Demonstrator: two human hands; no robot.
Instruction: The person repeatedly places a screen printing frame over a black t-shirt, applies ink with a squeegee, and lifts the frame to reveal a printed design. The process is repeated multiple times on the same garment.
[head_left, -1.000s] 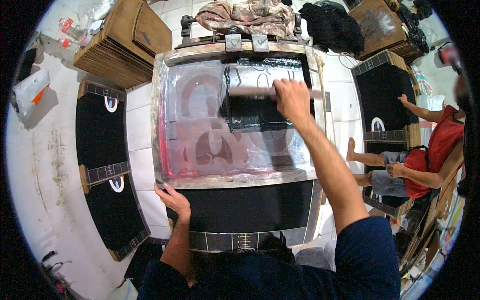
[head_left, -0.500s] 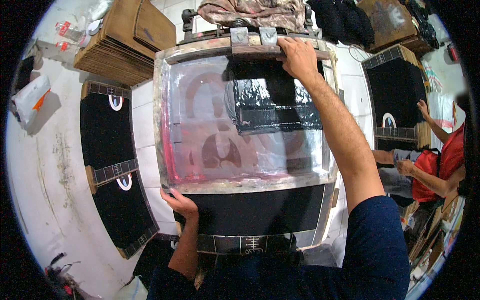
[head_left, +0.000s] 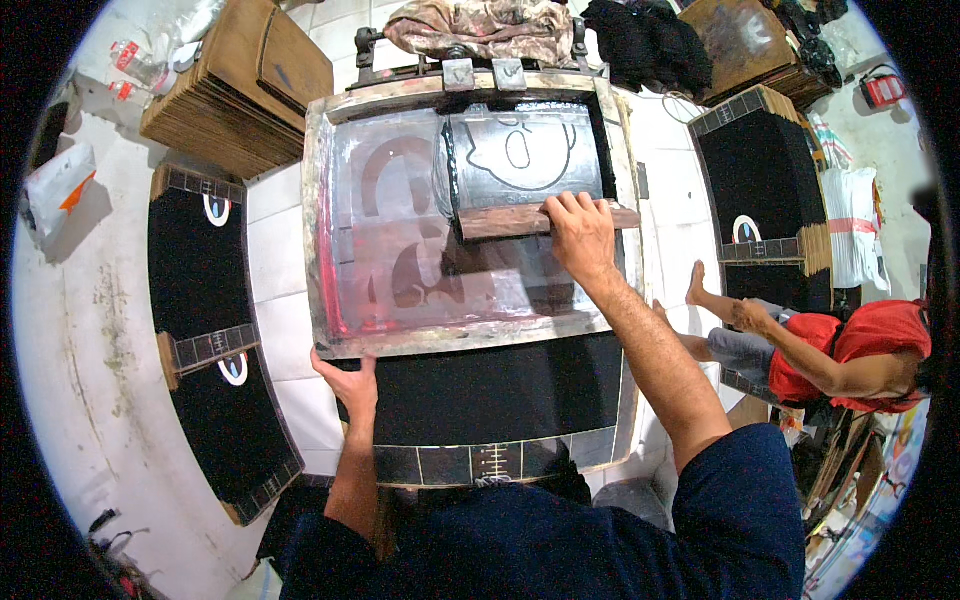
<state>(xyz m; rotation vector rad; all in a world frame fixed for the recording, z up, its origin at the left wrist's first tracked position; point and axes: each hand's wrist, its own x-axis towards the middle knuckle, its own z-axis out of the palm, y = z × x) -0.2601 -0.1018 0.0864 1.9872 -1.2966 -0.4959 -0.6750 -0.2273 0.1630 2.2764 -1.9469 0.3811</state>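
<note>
My right hand [head_left: 582, 238] is closed over the wooden handle of a squeegee [head_left: 505, 220], which lies across the middle of a screen-printing frame [head_left: 318, 230]. Behind the squeegee, the swept mesh [head_left: 520, 155] shows a cartoon-like outline in black. Black ink edges that strip. Reddish stains and rounded stencil shapes mark the left part of the mesh. At the frame's front left corner my left hand [head_left: 347, 388] grips the rail; some of its fingertips are hidden. Beneath the frame lies black fabric [head_left: 490, 400] on a board.
Boards with black fabric [head_left: 200, 260] stand on the left, and more black fabric [head_left: 760, 190] on the right. Stacked brown boards [head_left: 235, 90] are at the back left. A crumpled cloth [head_left: 480, 30] sits behind the frame hinges [head_left: 458, 75]. Another person in red [head_left: 850, 345] is at right.
My right hand has drawn the squeegee from the frame's back rail toward me, spreading the ink and baring the outline. My left hand stays at the corner. The other person has shifted.
</note>
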